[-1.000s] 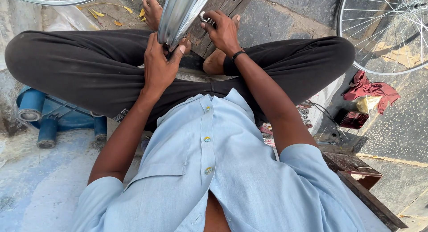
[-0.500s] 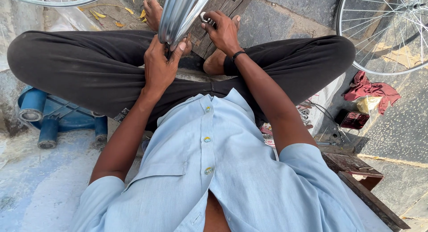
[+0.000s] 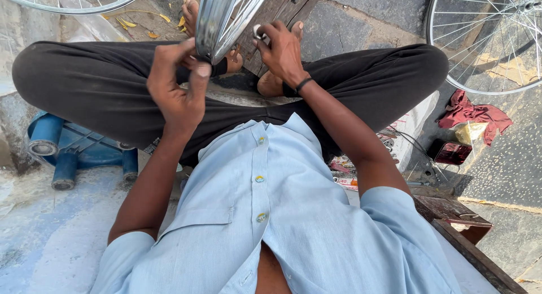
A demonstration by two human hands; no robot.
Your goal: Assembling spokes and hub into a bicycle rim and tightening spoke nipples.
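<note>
- Stone paving [image 3: 389,11] lies under the seated person, with a spoked wheel [image 3: 485,45] at the right and a red rag [image 3: 474,113] near it.
- Left hand [image 3: 178,90] has its grip closed on the shiny wheel rim [image 3: 217,23], upright over the crossed legs.
- Right hand [image 3: 282,51] pinches a small metal tool [image 3: 258,31] at the spokes.
- Blue plastic stool [image 3: 73,150] sits at left.

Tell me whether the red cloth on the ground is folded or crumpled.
Crumpled. The red cloth lies bunched in uneven folds on the stone ground beside a spoked wheel, with no flat layers or squared edges.
</note>
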